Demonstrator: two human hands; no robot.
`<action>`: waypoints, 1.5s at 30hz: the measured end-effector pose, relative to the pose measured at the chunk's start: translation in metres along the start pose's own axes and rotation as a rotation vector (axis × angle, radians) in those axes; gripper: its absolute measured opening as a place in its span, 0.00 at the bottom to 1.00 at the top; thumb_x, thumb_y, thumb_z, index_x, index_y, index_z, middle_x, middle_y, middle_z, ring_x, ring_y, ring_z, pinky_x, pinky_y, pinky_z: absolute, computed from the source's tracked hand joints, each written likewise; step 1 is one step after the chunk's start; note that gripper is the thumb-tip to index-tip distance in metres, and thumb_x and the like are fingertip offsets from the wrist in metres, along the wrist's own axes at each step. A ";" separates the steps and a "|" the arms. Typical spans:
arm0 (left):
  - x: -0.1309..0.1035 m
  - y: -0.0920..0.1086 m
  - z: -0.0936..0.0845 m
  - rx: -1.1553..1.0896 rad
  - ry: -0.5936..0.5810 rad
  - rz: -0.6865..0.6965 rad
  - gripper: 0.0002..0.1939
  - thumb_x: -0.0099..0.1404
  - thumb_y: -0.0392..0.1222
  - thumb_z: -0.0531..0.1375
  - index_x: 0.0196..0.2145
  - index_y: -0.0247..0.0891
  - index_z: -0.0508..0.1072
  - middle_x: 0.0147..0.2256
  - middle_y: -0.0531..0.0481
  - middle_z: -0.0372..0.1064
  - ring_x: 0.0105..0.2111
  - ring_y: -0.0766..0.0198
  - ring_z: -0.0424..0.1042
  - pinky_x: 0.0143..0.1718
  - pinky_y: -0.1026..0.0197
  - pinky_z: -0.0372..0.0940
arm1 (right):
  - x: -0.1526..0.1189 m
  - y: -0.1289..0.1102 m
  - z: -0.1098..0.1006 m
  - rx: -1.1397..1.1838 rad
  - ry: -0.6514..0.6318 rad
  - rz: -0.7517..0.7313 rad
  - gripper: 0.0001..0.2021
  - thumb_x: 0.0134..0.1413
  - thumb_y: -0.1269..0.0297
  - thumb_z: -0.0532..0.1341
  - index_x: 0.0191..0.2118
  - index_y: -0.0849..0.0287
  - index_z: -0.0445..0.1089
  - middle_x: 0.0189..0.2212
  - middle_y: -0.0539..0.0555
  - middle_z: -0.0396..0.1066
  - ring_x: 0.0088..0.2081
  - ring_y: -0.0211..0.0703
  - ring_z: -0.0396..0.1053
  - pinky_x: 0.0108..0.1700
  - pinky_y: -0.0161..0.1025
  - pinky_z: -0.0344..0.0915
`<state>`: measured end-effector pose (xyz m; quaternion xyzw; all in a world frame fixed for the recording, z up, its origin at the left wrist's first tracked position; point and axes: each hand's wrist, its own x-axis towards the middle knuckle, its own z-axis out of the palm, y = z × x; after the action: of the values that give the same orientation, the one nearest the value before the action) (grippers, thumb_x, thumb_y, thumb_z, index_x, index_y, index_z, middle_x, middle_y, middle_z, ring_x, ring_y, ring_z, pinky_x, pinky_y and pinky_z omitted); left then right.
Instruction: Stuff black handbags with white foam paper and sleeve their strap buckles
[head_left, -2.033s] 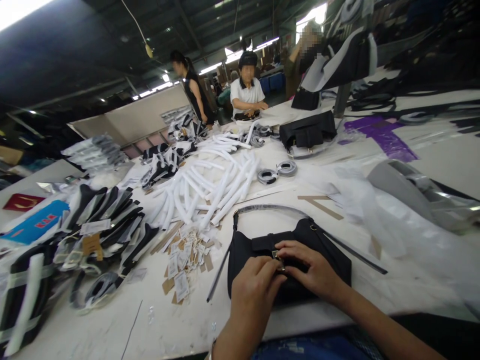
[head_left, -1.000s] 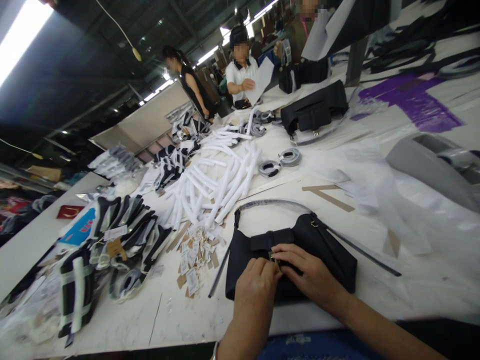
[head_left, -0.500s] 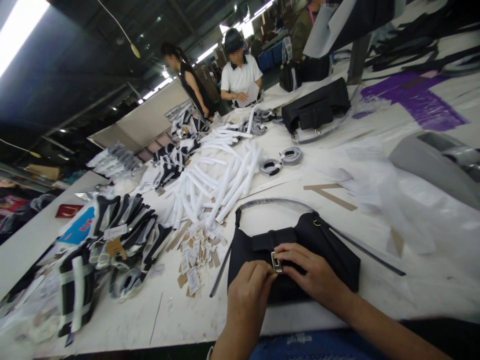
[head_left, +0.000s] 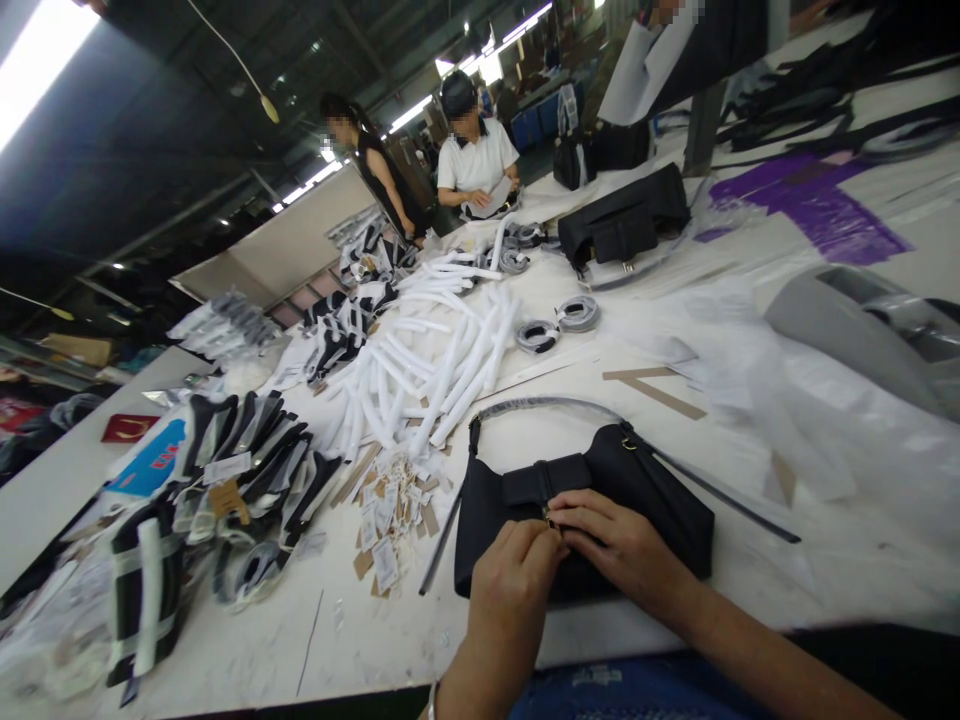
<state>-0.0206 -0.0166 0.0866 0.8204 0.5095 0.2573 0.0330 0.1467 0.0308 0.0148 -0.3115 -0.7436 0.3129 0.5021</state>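
two bare hands, left [head_left: 517,570] and right [head_left: 626,545], each grip closed on the metal clasp [head_left: 551,520] of a black handbag [head_left: 660,500], bag lying at the near table [head_left: 390,650] edge, paper tags [head_left: 386,530] beside it

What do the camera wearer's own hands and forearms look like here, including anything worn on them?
The left hand and right hand are both ungloved, and no ring can be made out. The right forearm has no sleeve in view. A thin, pale band circles the left wrist at the picture's lower edge, too small to identify.
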 end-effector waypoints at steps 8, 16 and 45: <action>0.000 -0.006 -0.004 -0.105 0.012 -0.062 0.07 0.74 0.39 0.55 0.40 0.40 0.73 0.35 0.50 0.73 0.34 0.67 0.75 0.39 0.66 0.72 | 0.001 -0.001 0.000 -0.006 0.026 0.003 0.09 0.64 0.68 0.60 0.46 0.52 0.76 0.43 0.54 0.77 0.45 0.43 0.77 0.50 0.38 0.76; 0.006 -0.001 -0.007 -0.035 -0.049 -0.001 0.09 0.75 0.38 0.53 0.39 0.40 0.73 0.35 0.51 0.73 0.33 0.68 0.75 0.36 0.69 0.70 | 0.000 0.000 0.001 -0.007 0.015 -0.014 0.10 0.64 0.69 0.59 0.47 0.52 0.76 0.43 0.54 0.77 0.44 0.42 0.77 0.49 0.37 0.76; -0.003 -0.019 -0.032 -0.498 -0.108 -0.292 0.04 0.70 0.35 0.58 0.41 0.41 0.71 0.32 0.55 0.75 0.30 0.69 0.76 0.34 0.69 0.70 | 0.004 -0.004 -0.007 -0.036 0.052 -0.006 0.06 0.62 0.69 0.63 0.44 0.55 0.75 0.42 0.52 0.77 0.45 0.38 0.76 0.52 0.32 0.72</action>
<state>-0.0518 -0.0165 0.1074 0.7177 0.5407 0.3230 0.2971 0.1510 0.0325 0.0225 -0.3264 -0.7368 0.2897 0.5164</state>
